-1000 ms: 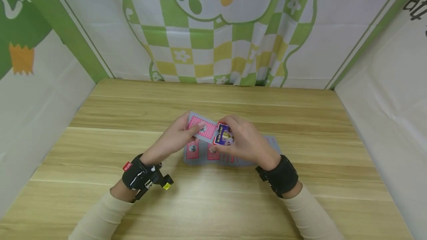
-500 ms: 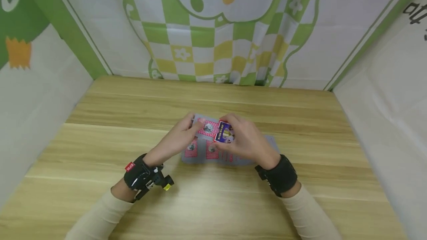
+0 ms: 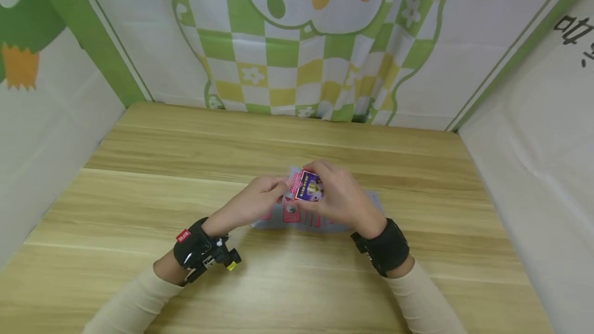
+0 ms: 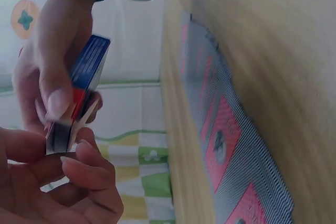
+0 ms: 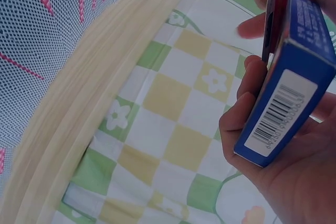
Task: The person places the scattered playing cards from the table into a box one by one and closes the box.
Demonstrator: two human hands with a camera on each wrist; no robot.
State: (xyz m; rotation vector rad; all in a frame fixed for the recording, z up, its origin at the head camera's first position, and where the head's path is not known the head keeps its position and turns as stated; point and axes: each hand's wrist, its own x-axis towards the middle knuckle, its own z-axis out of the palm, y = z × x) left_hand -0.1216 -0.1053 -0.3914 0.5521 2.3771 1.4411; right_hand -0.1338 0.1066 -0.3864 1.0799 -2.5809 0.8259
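Observation:
My right hand (image 3: 343, 197) holds a small blue and red playing-card box (image 3: 310, 186) from its far side. A barcode shows on the box's end in the right wrist view, and the open end faces my left hand (image 3: 260, 200). A stack of playing cards (image 3: 295, 181) with pink checked backs sticks partway out of that end. My left thumb and fingers pinch the outer end of this stack, as the left wrist view shows close up. A pale flap (image 4: 86, 116) stands off the box's mouth. Beneath both hands, more cards (image 3: 291, 214) lie spread face down in an overlapping row.
The wooden table (image 3: 195, 143) carries the spread cards near its middle. A checked green and yellow curtain (image 3: 297, 66) hangs behind its far edge. White cloth walls (image 3: 524, 117) stand at both sides. Each wrist wears a black strap (image 3: 387, 249) with a camera.
My left hand has moved right towards the box, and the card stack has slid deeper into it. Less of the pink back shows now. My right hand and the box have hardly moved.

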